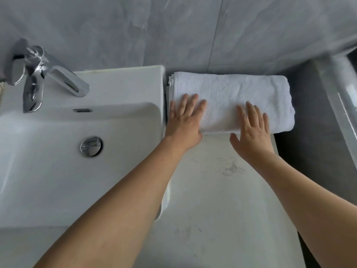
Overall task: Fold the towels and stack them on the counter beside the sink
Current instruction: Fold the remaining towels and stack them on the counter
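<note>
The wall [173, 31] of grey tile fills the upper part of the view. Below it, the white sink [123, 89] occupies the left side; its left and lower-left portions are cut off by the frame edge. The pale surface [222, 190] lies to the right of the sink and runs down to the bottom edge of the frame, where both forearms cover part of it. At the far right, a grey ledge with a glossy strip is blurred and cannot be identified.

The folded white towel [241, 95] lies on the surface at the back, near the wall, with its left end just beside the sink rim. Layered edges show at that left end; the number of layers cannot be made out.

The chrome tap [48, 74] stands at the back left of the sink. The round drain [91, 146] sits in the basin.

The left hand [185, 120] rests flat on the towel's near-left corner, grip released, fingers spread. The right hand [253, 132] rests flat on the towel's near edge, grip released, thumb over the bare surface.
</note>
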`<state>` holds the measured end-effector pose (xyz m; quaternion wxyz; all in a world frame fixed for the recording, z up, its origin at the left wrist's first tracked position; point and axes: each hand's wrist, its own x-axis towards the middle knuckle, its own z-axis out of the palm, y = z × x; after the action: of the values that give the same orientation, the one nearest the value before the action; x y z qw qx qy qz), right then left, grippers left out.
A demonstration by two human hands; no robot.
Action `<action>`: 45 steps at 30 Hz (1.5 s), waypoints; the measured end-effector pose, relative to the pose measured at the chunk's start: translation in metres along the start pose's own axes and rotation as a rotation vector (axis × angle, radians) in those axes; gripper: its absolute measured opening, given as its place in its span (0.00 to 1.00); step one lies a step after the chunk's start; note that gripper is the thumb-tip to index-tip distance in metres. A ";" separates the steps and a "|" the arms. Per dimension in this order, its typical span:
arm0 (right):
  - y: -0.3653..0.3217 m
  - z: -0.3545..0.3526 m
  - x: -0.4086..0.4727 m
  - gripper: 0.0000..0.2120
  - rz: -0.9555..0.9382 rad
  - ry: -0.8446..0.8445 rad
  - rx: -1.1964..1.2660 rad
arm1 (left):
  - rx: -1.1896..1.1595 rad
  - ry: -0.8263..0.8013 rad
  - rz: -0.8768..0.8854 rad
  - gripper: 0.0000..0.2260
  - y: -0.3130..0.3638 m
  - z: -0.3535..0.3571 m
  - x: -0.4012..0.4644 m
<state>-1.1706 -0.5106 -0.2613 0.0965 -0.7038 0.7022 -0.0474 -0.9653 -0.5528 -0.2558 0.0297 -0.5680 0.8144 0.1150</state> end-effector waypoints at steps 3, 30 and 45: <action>0.007 0.006 0.014 0.40 -0.104 -0.020 -0.003 | 0.059 -0.011 -0.038 0.43 0.000 0.006 0.008; -0.045 -0.017 0.009 0.34 -0.202 0.086 0.102 | -0.086 0.277 0.024 0.29 -0.032 -0.019 -0.040; -0.304 0.010 -0.061 0.27 -0.464 0.251 0.388 | -0.293 0.541 -0.192 0.17 -0.219 -0.036 -0.225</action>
<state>-0.8715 -0.4503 -0.2054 0.1281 -0.8022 0.5076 -0.2872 -0.6784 -0.4257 -0.2140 -0.2594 -0.6504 0.7103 0.0725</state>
